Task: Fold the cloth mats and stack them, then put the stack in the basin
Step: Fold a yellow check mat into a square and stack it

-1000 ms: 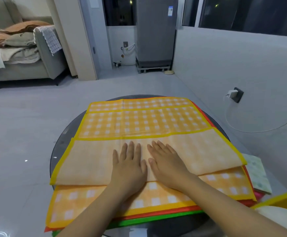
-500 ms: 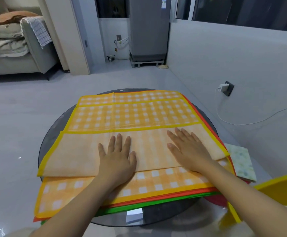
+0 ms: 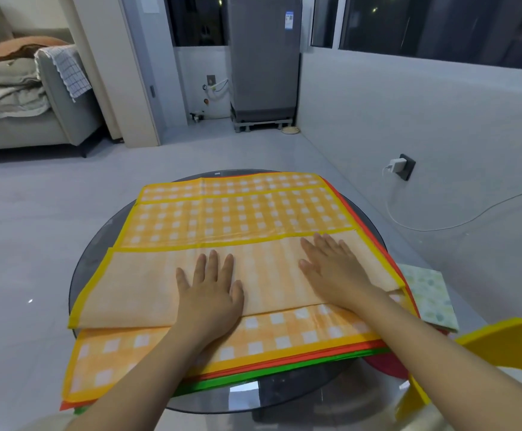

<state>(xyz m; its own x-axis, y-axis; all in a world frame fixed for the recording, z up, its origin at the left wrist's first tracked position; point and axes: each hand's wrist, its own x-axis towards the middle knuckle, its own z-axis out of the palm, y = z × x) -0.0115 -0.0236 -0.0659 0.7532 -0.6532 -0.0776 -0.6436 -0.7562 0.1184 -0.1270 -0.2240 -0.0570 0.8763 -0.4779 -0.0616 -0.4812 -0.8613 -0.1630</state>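
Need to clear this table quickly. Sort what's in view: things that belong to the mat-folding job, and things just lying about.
Part of the job:
orange checked mat, half folded
left hand and right hand, flat on the fold
red mat and green mat underneath
yellow basin

Just lying about:
pale patterned cloth
charger and its cable
sofa

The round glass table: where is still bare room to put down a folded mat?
Little. Bare glass table shows only as a left crescent beside the orange checked mat and a near strip before the green mat edge. The centre is covered; the right side is crowded by the pale folded cloth and yellow basin.
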